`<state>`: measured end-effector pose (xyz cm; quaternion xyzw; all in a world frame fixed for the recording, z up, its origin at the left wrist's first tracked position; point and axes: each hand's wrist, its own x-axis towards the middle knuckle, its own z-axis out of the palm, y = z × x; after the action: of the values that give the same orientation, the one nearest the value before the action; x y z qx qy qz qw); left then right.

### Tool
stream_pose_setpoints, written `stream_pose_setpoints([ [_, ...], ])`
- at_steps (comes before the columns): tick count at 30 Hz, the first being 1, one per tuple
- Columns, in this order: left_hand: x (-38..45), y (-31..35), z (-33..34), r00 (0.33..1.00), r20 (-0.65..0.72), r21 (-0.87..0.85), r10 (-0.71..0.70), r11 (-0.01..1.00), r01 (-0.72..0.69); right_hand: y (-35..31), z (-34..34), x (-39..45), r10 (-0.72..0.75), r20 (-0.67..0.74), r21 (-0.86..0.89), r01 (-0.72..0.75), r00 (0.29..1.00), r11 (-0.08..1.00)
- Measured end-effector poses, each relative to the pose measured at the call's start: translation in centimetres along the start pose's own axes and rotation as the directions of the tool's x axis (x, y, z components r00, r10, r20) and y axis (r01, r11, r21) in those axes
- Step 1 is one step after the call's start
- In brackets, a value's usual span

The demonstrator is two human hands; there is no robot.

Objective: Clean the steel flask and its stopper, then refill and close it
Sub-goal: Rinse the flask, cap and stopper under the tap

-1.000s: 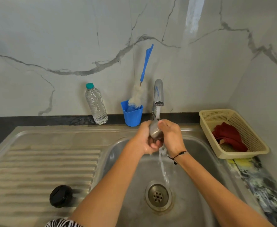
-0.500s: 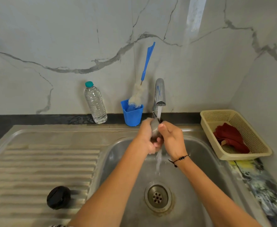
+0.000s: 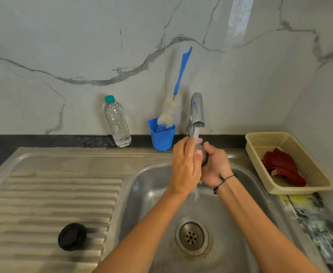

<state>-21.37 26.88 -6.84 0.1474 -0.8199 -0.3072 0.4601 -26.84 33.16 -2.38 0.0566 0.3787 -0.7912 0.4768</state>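
Steel is all I can see of the flask (image 3: 203, 155), squeezed between my left hand (image 3: 185, 164) and my right hand (image 3: 213, 166) under the running tap (image 3: 196, 113) over the sink (image 3: 153, 186). Most of it is hidden, so maybe my fingers rub it. Far left on the ribbed drainboard (image 3: 43, 194) sits the black stopper (image 3: 72, 236).

The flask (image 3: 202, 156) is a small steel vessel, mostly hidden: only a rounded grey metal patch shows between the two hands that wrap it. It sits just under the tap (image 3: 196, 113), above the sink (image 3: 151, 186), with water running onto it and streaming down below. Its tilt cannot be told. The stopper (image 3: 72, 236), a round black cap, lies apart on the ribbed drainboard (image 3: 43, 194), well left of the flask.
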Motion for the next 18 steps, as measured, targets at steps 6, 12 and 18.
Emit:
stream_pose_setpoints([
  [6,2.5,3.1,0.5,0.867,0.101,-0.200,-0.488,0.843,0.499,0.9,-0.6,-0.1,-0.024,-0.048,0.186,0.033,0.999,0.982],
  [12,3.5,2.1,-1.3,0.690,0.440,-0.623,-0.574,0.358,0.695,1.5,-0.4,-0.9,-0.021,-0.017,0.289,0.025,1.000,0.957],
  [18,1.5,1.3,-0.9,0.922,0.177,-0.342,-0.345,0.857,0.386,0.7,0.8,-0.9,0.106,-0.061,0.277,-0.085,0.992,0.957],
])
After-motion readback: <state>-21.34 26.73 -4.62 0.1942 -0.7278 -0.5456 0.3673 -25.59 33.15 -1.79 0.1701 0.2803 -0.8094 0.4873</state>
